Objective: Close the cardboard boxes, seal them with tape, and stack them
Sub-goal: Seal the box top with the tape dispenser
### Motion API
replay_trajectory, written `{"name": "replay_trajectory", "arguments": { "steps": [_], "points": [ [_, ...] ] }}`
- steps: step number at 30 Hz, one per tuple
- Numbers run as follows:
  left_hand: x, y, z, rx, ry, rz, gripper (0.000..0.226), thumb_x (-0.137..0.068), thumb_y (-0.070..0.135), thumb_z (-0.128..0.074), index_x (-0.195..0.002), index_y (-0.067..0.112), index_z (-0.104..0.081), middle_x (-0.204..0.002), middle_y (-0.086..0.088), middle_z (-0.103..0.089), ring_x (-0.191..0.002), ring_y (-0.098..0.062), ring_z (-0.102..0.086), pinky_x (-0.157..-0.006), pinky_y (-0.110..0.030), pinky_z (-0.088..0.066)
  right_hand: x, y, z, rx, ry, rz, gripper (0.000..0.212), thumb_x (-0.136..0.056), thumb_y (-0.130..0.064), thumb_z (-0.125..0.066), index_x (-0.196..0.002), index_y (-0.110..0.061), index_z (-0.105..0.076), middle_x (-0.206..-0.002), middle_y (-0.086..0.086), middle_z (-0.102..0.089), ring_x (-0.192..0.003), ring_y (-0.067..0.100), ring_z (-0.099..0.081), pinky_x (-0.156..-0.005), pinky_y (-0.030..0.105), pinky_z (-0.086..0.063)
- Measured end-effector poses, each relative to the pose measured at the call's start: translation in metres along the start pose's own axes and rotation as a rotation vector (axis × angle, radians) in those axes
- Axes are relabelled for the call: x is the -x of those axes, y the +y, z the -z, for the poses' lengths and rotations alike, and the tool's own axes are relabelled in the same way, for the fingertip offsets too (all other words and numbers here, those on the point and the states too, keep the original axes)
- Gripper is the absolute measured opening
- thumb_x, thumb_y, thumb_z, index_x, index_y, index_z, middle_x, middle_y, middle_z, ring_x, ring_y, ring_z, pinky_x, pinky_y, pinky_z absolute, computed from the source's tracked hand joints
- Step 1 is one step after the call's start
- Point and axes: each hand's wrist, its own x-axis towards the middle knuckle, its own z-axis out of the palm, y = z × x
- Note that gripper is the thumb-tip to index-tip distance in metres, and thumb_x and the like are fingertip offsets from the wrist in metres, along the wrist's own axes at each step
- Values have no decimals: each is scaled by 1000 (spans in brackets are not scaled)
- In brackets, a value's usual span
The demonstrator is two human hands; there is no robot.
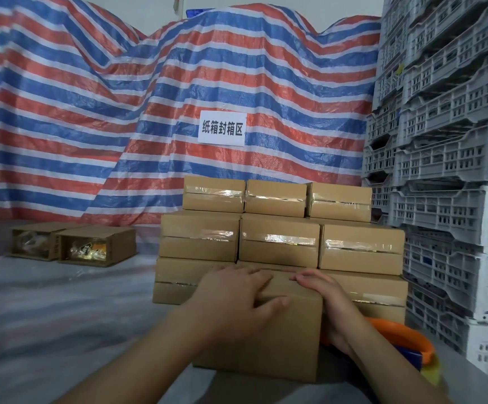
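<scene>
while both hands clasp the cardboard box at six o'clock, left hand and right hand grip its top edges, likely steadying it before stacking on the sealed boxes at twelve.

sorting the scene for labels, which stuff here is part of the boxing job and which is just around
Part of the job:
held box
left hand
right hand
taped stack
two open boxes
tape dispenser

Just around:
striped tarp
paper sign
grey crates
</scene>
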Motion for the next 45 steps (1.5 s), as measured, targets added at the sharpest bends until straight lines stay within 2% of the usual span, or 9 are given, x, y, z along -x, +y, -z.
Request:
{"name": "replay_trajectory", "arguments": {
  "steps": [4, 6, 10, 16, 26, 32, 37, 40, 45],
  "points": [
    [-2, -3, 0, -29, -1, -15, 71, -90, 77, -20, -148, 36, -34, -146, 8, -48, -125, -14, -50, -99, -35, -42, 5, -16, 10, 227, -62, -44, 16, -86, -23, -69, -98, -25, -79, -110, 7, -73, -106, 27, -65, -85, 38, -55],
    [-3, -3, 0, -36, -12, -18, 73, -90, 77, -19, -149, 36, -32, -148, 9, -46, -127, -14, -49, -100, -35, -43, 7, -26, 22, 541, 58, 37, 17, -97, -25, -62, -111, -26, -72, -112, 0, -69, -105, 20, -62, -93, 39, -52],
    [-1, -2, 2, -41, -32, -1, 74, -90, 77, -18, -151, 37, -30, -151, 10, -43, -129, -14, -48, -101, -35, -43, 31, -42, 49, 1256, 317, 311, 19, -95, -41, -60, -92, -23, -58, -89, -4, -62, -76, 5, -56, -58, 21, -44],
    [1, 2, 5, -50, -41, 4, 74, -90, 76, -18, -152, 35, -28, -154, 9, -39, -134, -15, -44, -104, -35, -40, 65, -19, 69, 1813, 307, -28, 57, -85, -82, -35, -75, -26, -44, -74, -9, -48, -66, 14, -48, -54, 30, -36],
    [2, 0, 9, 64, -75, 57, 70, -94, 72, -15, -150, 35, -34, -151, 8, -44, -136, -15, -42, -108, -35, -35, 52, 0, 70, 1738, 426, 34, 51, -93, -68, -38, -70, -25, -50, -65, -11, -52, -55, 6, -50, -45, 25, -33],
    [-6, -17, 28, 804, -179, 273, 66, -94, 72, -21, -148, 37, -38, -149, 7, -46, -139, -18, -38, -117, -41, -23, 29, -72, 70, 957, 545, 121, 62, -92, -59, -55, -60, -7, -65, -49, 7, -63, -53, 25, -62, -52, 30, -41],
    [-9, -15, 31, 906, -88, 358, 64, -100, 63, -20, -123, 23, -64, -124, 2, -65, -119, -16, -55, -112, -44, -34, -1, -113, 26, 390, 245, 51, 56, -89, -66, -56, -91, -13, -75, -78, 10, -76, -67, 26, -71, -73, 37, -57],
    [-13, -17, 34, 966, -74, 382, 64, -104, 53, -16, -117, 19, -69, -120, -1, -68, -115, -15, -58, -110, -38, -36, -23, -120, 1, 180, 31, 13, 52, -91, -62, -57, -102, -13, -72, -78, 9, -75, -64, 22, -72, -62, 33, -59],
    [-20, -33, 38, 1412, -59, 532, 71, -104, 54, -16, -97, 10, -70, -112, -12, -72, -101, -18, -68, -104, -35, -41, -47, -110, -23, 252, -155, -27, 51, -82, -56, -68, -109, -13, -71, -84, 13, -76, -66, 23, -73, -63, 34, -62]
  ]
}}
